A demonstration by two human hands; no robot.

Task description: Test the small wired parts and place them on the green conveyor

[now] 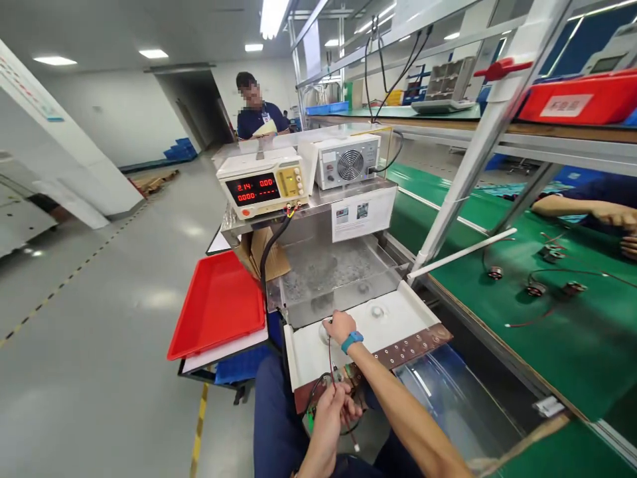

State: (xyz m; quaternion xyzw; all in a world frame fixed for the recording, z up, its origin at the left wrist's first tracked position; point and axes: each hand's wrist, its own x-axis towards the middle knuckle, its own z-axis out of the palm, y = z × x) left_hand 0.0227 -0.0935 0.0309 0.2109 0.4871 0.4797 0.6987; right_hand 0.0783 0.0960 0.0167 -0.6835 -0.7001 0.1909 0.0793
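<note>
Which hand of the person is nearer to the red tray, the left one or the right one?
Left, though only slightly. The left hand holds thin wires low at the white tray's front edge, below and right of the red tray. The right hand, with a blue wristband, rests on the white tray, farther right.

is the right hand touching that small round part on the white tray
Touching. The head view shows the right hand pressed down on the small round part on the white tray, its fingers covering most of it with no gap visible.

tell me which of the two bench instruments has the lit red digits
The cream power supply on the left: its front shows red numerals, while the white unit beside it shows only a fan grille.
</note>
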